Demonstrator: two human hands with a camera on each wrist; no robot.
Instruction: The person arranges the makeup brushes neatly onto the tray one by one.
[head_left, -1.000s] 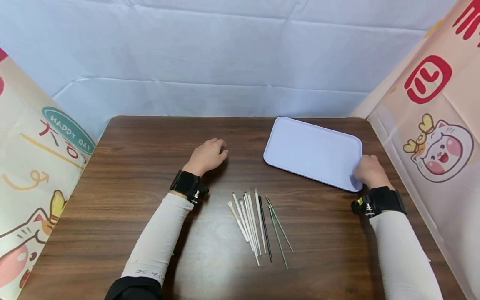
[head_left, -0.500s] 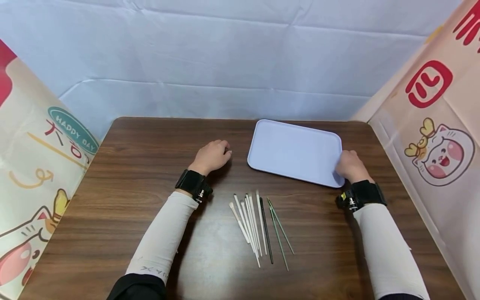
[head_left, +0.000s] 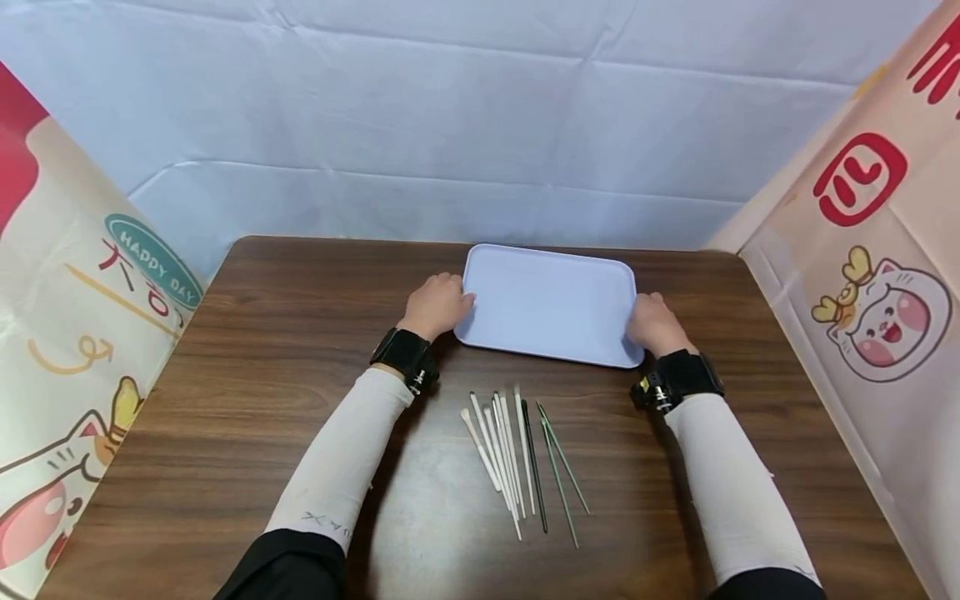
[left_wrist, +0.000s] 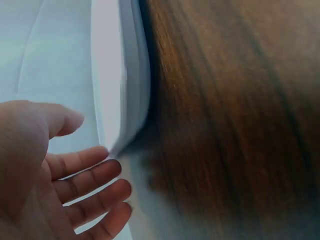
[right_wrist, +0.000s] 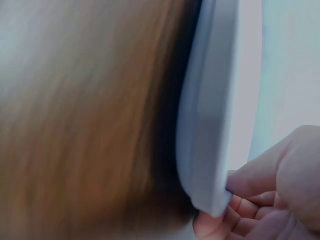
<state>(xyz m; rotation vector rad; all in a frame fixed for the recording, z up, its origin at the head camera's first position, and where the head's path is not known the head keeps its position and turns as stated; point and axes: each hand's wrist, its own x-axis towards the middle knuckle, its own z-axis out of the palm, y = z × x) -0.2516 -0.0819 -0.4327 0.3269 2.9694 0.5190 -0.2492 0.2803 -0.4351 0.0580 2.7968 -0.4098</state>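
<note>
Wrist views blurred; tray (head_left: 551, 304) cut off there. Tray lies flat mid-worktop (head_left: 262, 400), long axis left-right. Right hand (head_left: 654, 325) pinches its right near corner; left hand (head_left: 437, 305), fingers relaxed, touches its left edge. Brushes (head_left: 517, 454) lie nearer, apart.

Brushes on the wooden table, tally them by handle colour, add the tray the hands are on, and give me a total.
White-handled thin brushes: 6, as far as their overlap lets me tell
Black-handled thin brush: 1
Green-handled thin brushes: 2
Pale blue rectangular plastic tray: 1
Total: 10
</note>
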